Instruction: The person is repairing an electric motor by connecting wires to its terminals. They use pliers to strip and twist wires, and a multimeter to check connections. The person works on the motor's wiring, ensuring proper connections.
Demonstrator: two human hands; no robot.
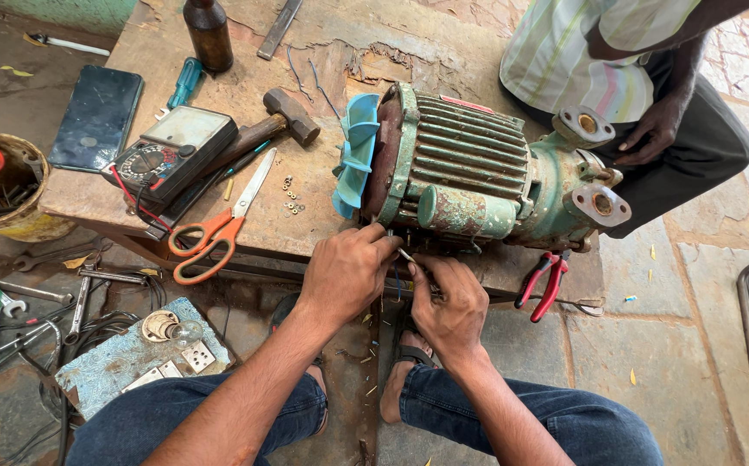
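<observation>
A green electric motor pump [469,177] with a blue fan [357,155] lies on a low wooden bench [176,198]. My left hand [348,272] presses against the motor's underside near the fan end, fingers curled. My right hand [448,302] sits just beside it, pinching a thin wire or small tool [406,255] that pokes up toward the motor. Both hands touch each other below the motor body.
Orange-handled scissors [214,233], a hammer [275,125], a multimeter [171,151], small nuts [291,197], a phone [98,116] and a brown bottle [208,34] lie on the bench. Red pliers [543,285] hang at its edge. Another person [633,78] sits behind the pump.
</observation>
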